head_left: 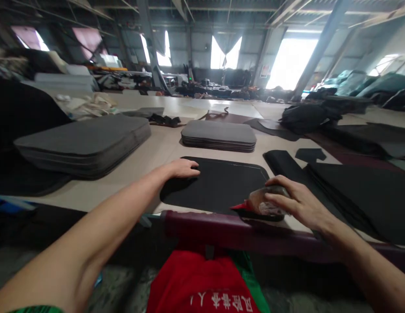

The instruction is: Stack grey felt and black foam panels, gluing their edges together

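A black rounded panel [218, 182] lies flat on the table [137, 174] in front of me. My left hand [185, 168] rests on its upper left part, palm down with the fingers stretched out. Over the panel's right end, my right hand [290, 198] grips a squeeze bottle [266, 202] with brownish contents and a red nozzle [240, 206]. The bottle lies tilted on its side, its nozzle pointing left at the panel's near edge. A thin pale line shows along the panel's far right edge.
Stacked grey panels stand at left [81, 139] and behind the work [218, 134]. Black sheets [368, 191] lie at right, beside a black strip [280, 167]. A dark bundle [306, 117] sits farther back. Maroon material [202, 226] covers the table's near edge.
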### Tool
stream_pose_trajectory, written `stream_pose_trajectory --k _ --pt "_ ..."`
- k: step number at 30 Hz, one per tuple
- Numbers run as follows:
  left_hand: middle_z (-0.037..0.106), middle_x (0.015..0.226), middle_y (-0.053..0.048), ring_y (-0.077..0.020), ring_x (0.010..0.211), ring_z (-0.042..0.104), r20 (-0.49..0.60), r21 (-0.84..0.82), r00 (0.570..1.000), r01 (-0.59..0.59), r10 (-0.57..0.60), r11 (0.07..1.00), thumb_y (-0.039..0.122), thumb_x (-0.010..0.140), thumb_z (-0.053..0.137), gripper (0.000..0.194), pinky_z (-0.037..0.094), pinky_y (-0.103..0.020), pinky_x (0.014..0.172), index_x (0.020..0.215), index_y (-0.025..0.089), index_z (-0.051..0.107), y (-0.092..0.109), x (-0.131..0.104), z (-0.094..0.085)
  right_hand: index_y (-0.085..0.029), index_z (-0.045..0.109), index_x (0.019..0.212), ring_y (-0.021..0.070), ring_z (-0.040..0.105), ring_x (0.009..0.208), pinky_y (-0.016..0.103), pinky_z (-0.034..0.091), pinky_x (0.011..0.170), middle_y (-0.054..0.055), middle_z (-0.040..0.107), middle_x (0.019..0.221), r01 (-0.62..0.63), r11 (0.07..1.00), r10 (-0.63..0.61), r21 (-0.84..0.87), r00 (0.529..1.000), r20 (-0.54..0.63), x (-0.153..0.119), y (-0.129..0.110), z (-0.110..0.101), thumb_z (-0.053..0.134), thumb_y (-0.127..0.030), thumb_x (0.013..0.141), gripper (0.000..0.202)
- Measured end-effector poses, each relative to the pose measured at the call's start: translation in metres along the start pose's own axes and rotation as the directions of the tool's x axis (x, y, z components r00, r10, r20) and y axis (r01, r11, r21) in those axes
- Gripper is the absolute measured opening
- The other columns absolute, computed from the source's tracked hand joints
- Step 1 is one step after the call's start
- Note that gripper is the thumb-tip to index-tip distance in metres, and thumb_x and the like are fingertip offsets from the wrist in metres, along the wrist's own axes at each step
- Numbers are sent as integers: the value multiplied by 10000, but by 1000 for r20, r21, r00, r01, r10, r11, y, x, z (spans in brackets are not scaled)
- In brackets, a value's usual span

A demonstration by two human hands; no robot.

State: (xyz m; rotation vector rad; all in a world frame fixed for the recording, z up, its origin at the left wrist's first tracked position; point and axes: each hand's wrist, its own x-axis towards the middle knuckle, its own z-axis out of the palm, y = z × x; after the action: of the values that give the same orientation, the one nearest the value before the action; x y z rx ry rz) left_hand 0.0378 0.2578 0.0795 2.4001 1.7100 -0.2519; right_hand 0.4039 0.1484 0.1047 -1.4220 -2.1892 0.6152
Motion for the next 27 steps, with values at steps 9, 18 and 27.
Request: stream_pose_trajectory --k 9,18,27 --pt "532 1478 -61 -225 1348 504 4 -57 1000 -30 30 998 439 939 362 571 361 -281 1119 1424 189 532 -6 5 -6 -212 620 1028 211 592 848 321 431 736 23 653 947 218 975 -220 39 973 76 49 -43 45 577 -413 892 247" --pt "534 1478 -37 -203 1350 497 6 -79 999 -37 38 996 469 957 354 553 343 -237 1120 1404 212 553 -10 7 -6 -209 595 1012 215 579 897 335 420 797 33 635 974 354 931 -360 88 930 78 86 -85 95 575 -332 900 168" --pt "570 1444 -35 -231 1307 536 31 -86 998 -53 56 995 458 962 354 520 401 -282 1086 1361 227 594 -6 1 -12 -207 584 1114 241 574 1053 364 426 932 83 613 1168 412 910 -412 47 911 -10 102 -103 132 576 -298 904 229"
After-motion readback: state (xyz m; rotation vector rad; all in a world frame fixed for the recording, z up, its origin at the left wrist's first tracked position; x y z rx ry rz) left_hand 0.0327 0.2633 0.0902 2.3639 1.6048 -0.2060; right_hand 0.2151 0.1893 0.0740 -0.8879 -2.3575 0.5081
